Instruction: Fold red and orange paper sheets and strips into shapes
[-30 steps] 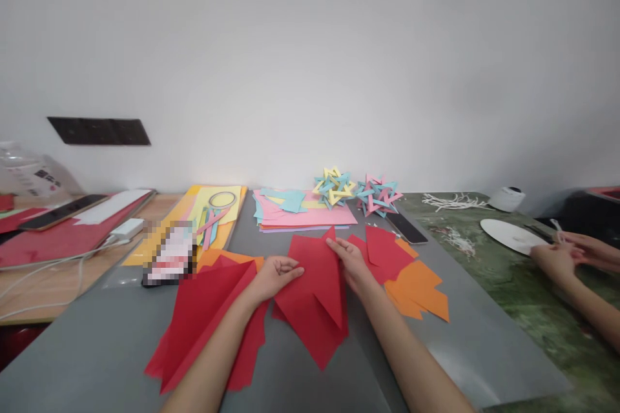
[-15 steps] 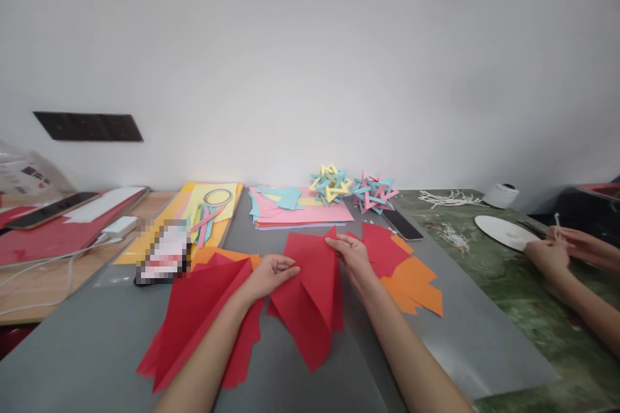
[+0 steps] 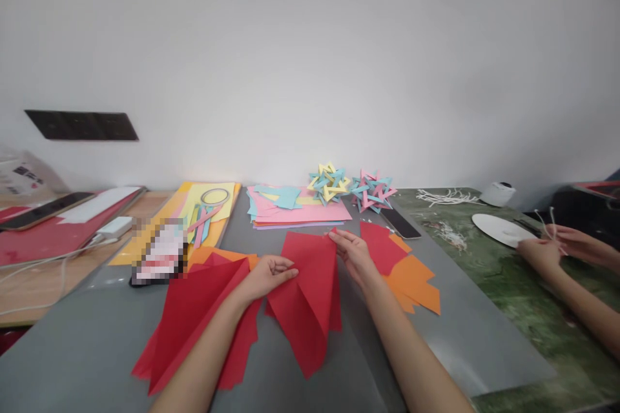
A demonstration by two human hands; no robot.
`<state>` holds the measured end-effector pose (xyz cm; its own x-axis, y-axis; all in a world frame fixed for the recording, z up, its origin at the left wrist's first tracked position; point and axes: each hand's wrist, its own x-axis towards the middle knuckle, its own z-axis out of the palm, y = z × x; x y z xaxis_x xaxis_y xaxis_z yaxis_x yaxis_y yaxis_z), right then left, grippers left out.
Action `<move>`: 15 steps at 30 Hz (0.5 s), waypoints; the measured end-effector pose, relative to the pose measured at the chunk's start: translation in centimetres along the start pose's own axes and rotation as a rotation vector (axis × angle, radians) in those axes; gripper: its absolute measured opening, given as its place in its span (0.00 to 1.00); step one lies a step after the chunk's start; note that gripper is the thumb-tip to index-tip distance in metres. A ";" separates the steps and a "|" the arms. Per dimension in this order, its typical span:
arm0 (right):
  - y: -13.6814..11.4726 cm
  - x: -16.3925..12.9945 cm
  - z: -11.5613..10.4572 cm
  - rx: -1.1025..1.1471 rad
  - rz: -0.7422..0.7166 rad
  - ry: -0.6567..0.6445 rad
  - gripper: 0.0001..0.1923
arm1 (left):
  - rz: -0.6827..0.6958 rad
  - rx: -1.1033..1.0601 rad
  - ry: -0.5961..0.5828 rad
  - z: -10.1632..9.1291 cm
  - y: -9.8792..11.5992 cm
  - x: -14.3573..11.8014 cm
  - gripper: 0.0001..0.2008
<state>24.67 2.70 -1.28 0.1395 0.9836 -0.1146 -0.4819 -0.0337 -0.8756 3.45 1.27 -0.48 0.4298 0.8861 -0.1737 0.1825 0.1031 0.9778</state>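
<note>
While both hands pinch red paper (image 3: 305, 290), grey mat (image 3: 87, 348) meets green marble table (image 3: 523, 310), white wall (image 3: 310, 64) behind.

A paper-craft workroom: coloured paper sheets (image 3: 300, 210) and woven paper stars (image 3: 330, 183) lie beyond the hands on a grey bench (image 3: 97, 348) against a bare white wall (image 3: 310, 58).

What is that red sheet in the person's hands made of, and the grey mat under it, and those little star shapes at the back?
The red sheet looks like thin matte craft paper: it holds sharp creases under the left hand and right hand. The grey mat seems smooth plastic or coated card, with a soft sheen. The star shapes appear to be interlocked strips of pastel paper.
</note>
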 end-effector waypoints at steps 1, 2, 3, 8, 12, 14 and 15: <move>-0.1 0.1 -0.1 0.005 -0.005 0.007 0.14 | 0.001 0.000 0.007 0.0 0.1 0.0 0.16; -0.1 0.2 -0.2 0.009 -0.007 0.018 0.14 | 0.004 0.004 0.005 0.1 0.1 0.0 0.16; -0.1 0.2 -0.3 0.014 -0.010 0.032 0.14 | 0.008 0.012 -0.004 0.1 0.2 -0.1 0.16; 0.2 0.4 -0.4 0.021 -0.037 0.081 0.13 | 0.021 0.056 -0.011 0.2 0.6 -0.1 0.18; 0.2 0.5 -0.5 0.016 -0.040 0.076 0.14 | 0.007 0.053 0.011 0.2 0.5 -0.1 0.18; 0.1 0.6 -0.6 0.022 -0.041 0.069 0.14 | 0.007 0.054 0.007 0.2 0.6 -0.1 0.18; 0.1 0.6 -0.6 0.025 -0.043 0.070 0.15 | 0.008 0.056 0.001 0.2 0.6 -0.1 0.18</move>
<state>25.23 3.17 -1.71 0.2207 0.9691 -0.1106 -0.4955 0.0137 -0.8685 3.65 1.12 0.10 0.4304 0.8873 -0.1657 0.2281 0.0707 0.9711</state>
